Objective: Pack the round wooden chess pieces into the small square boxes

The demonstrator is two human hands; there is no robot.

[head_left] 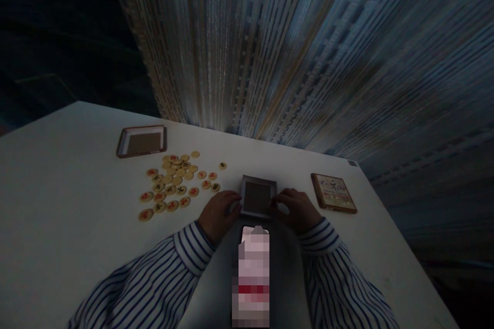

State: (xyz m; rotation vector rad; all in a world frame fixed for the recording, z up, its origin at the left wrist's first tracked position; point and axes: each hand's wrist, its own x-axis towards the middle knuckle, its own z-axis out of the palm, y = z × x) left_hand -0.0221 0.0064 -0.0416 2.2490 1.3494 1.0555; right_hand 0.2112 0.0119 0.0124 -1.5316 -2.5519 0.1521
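A small shallow grey box tray (259, 179) with a dark inner base lies on the white table in front of me. My left hand (219, 213) is closed on its left side, with thumb and fingers at the rim. On the opposite side, my right hand (299, 209) pinches the right rim between bent fingers and thumb. No pieces show inside the tray. Left of it, several round wooden Chinese chess pieces (180, 189) with red or black characters are spread out, some overlapping and some showing plain faces.
A brown-rimmed open tray (166, 139) lies beyond the pieces at the back left. To the right sits a flat box with a printed cover (334, 193). A phone with a blurred screen (253, 272) lies between my forearms. Striped curtain (247, 46) hangs behind the white table (77, 205).
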